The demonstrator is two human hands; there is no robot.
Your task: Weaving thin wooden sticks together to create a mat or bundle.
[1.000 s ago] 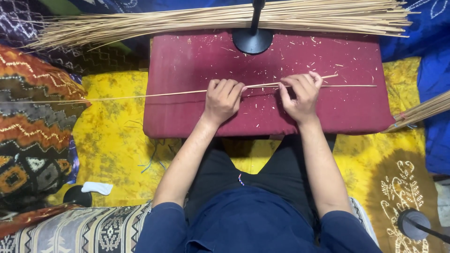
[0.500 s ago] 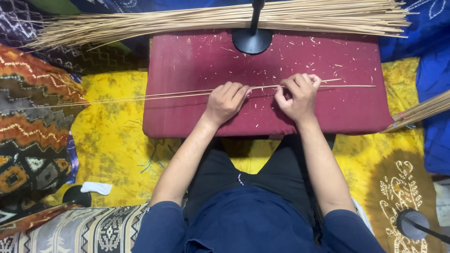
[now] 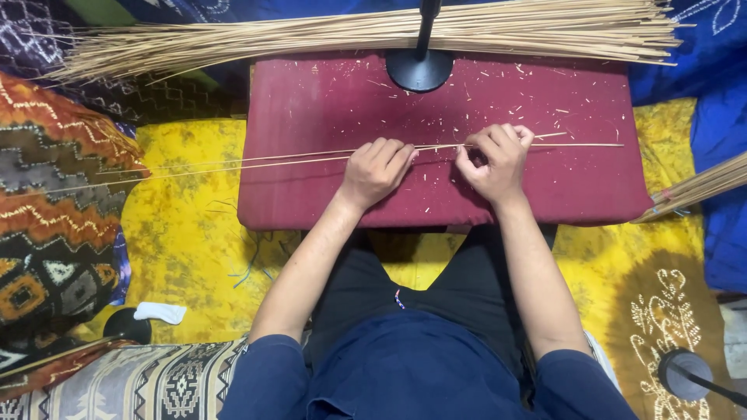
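Both hands are pinching thin pale sticks [image 3: 296, 159] lying across the maroon cushion [image 3: 327, 101], the left hand [image 3: 376, 169] now sliding toward three o'clock, closing on the right hand [image 3: 496, 159], so the gripped span between them is shortening.

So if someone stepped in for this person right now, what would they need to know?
Left hand: fingers curled over the thin sticks, pressing them on the red cushion.
Right hand: pinching the same sticks near their right end.
The sticks lie across the cushion, running out left over the yellow cloth.
Big stick bundle lies behind the cushion; a smaller one at right.
Done: shavings litter the cushion.
Left: both bundles remain.
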